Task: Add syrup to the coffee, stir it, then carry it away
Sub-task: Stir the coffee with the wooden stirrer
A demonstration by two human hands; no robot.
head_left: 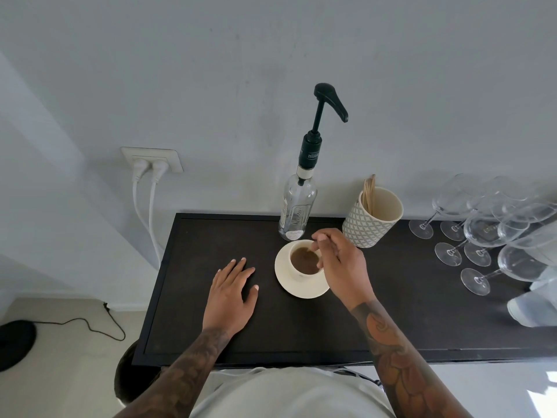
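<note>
My right hand (340,263) hangs over the cup (304,262) of coffee, fingertips pinched together above its rim at about two o'clock; a stirrer may be between them, but it is too thin and blurred for me to be sure. The cup sits on its saucer (297,286) near the middle of the dark table (422,321). My left hand (230,292) lies flat and released on the tabletop at nine o'clock from the cup, holding nothing. The syrup bottle (297,206) stands at twelve o'clock, just beside the saucer, against the wall. The patterned pot (372,217) of wooden sticks (369,190) stands at one o'clock. Wine glasses (482,233) crowd the three o'clock end. The tabletop is bare from my left hand to the left edge and along the near edge
</note>
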